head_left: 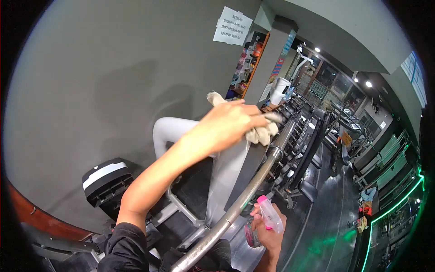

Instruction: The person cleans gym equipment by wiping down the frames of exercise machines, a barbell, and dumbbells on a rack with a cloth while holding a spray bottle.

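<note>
My left hand (231, 121), reaching in from the lower left in a black sleeve, is closed on a cream cloth (262, 135). Folds of the cloth stick out on both sides of the fingers. Beside the cloth runs a knurled metal barbell (235, 209), slanting from the bottom of the view toward the upper right. Whether the cloth touches it, I cannot tell. Below the bar, my right hand (269, 235) is wrapped round a small clear plastic bottle (272, 215) with pink parts at both ends. The bottle is tilted.
A light grey machine frame (174, 131) stands behind the left arm. Dumbbell racks (294, 136) and benches (309, 190) line the right. A black and white box-shaped part (108, 179) is by the wall. A printed paper notice (233, 26) hangs above.
</note>
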`<state>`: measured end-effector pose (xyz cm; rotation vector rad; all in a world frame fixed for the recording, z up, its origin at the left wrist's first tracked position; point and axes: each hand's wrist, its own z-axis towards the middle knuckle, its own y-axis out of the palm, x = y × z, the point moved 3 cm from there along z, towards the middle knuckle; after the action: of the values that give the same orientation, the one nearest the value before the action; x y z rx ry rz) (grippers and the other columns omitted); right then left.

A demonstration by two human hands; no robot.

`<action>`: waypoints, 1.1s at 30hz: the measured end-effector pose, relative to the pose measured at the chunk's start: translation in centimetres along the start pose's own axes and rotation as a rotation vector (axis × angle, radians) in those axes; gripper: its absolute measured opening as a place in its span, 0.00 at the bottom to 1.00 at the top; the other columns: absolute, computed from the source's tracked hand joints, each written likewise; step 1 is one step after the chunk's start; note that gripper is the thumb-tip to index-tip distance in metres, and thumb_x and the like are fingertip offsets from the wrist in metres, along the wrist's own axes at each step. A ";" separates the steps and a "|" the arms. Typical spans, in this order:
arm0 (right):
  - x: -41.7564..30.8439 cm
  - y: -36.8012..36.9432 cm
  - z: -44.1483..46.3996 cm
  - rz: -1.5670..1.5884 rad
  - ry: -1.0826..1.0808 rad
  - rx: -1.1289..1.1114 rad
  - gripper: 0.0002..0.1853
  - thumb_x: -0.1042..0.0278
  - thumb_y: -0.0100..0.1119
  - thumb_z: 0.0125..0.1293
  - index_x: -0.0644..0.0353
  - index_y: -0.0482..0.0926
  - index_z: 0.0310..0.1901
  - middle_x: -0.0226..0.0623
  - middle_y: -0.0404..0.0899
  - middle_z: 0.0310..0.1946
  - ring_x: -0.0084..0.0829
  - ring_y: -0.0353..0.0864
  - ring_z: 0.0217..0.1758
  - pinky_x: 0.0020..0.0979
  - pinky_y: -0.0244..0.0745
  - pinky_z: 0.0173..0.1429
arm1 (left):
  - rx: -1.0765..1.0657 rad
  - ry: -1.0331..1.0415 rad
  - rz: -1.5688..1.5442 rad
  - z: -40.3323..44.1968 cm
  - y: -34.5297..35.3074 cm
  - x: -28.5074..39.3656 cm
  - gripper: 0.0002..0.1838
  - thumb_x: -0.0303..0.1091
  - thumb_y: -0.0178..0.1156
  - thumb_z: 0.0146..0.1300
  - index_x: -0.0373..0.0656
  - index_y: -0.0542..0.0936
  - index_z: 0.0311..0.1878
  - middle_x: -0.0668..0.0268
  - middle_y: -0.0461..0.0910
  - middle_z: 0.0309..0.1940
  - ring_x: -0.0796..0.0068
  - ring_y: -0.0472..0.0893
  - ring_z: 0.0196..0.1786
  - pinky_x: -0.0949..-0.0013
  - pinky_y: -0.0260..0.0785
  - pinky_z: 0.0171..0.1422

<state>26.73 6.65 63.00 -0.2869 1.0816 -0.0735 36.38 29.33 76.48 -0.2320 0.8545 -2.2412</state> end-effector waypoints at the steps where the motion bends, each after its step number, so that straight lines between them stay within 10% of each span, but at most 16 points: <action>1: 0.0 0.1 0.0 0.001 -0.004 -0.013 0.11 0.68 0.64 0.60 0.66 0.81 0.41 0.35 0.83 0.31 0.20 0.80 0.26 0.23 0.74 0.34 | -0.064 -0.151 -0.017 -0.4 -0.2 -0.8 0.23 0.17 0.57 0.46 0.47 0.81 0.48 0.61 0.80 0.40 0.57 0.80 0.49 0.55 0.71 0.58; 10: 0.0 -1.3 -0.7 0.036 0.012 -0.030 0.15 0.68 0.60 0.63 0.71 0.75 0.46 0.37 0.77 0.30 0.21 0.75 0.19 0.24 0.69 0.24 | -0.009 -0.611 -0.061 -4.3 -0.8 -3.9 0.26 0.12 0.54 0.44 0.38 0.79 0.51 0.51 0.79 0.50 0.50 0.78 0.53 0.60 0.70 0.58; 12: 0.2 -1.4 -0.8 0.020 0.015 -0.030 0.15 0.68 0.60 0.63 0.71 0.75 0.46 0.38 0.77 0.30 0.22 0.74 0.19 0.24 0.69 0.24 | 0.516 -0.561 -0.189 -4.9 0.2 -3.0 0.32 0.10 0.52 0.41 0.40 0.78 0.54 0.50 0.78 0.52 0.52 0.77 0.58 0.61 0.68 0.63; 22: 1.1 -0.9 -0.8 0.027 0.066 -0.052 0.14 0.70 0.60 0.63 0.69 0.75 0.47 0.38 0.77 0.29 0.21 0.74 0.19 0.24 0.68 0.24 | 0.562 -0.176 0.038 -13.8 11.0 1.9 0.27 0.21 0.66 0.37 0.48 0.84 0.47 0.63 0.78 0.32 0.55 0.81 0.46 0.55 0.75 0.58; 29: 1.3 -1.0 -0.9 -0.017 0.010 -0.059 0.14 0.70 0.61 0.63 0.69 0.75 0.47 0.39 0.77 0.29 0.22 0.74 0.19 0.24 0.68 0.23 | 0.337 -0.514 -0.227 -23.9 19.8 6.6 0.27 0.18 0.62 0.44 0.39 0.79 0.53 0.51 0.78 0.43 0.46 0.79 0.49 0.54 0.71 0.61; 33: 0.6 -0.9 -0.9 0.024 0.128 -0.001 0.13 0.71 0.62 0.58 0.66 0.79 0.44 0.34 0.82 0.28 0.19 0.77 0.24 0.23 0.72 0.30 | 0.614 -0.915 -0.477 -24.1 20.9 6.6 0.26 0.18 0.56 0.55 0.34 0.72 0.60 0.45 0.76 0.52 0.47 0.76 0.57 0.60 0.66 0.64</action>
<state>26.32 5.50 62.35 -0.2732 1.2123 -0.0703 33.90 26.17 44.14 -1.1302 -0.4091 -2.3024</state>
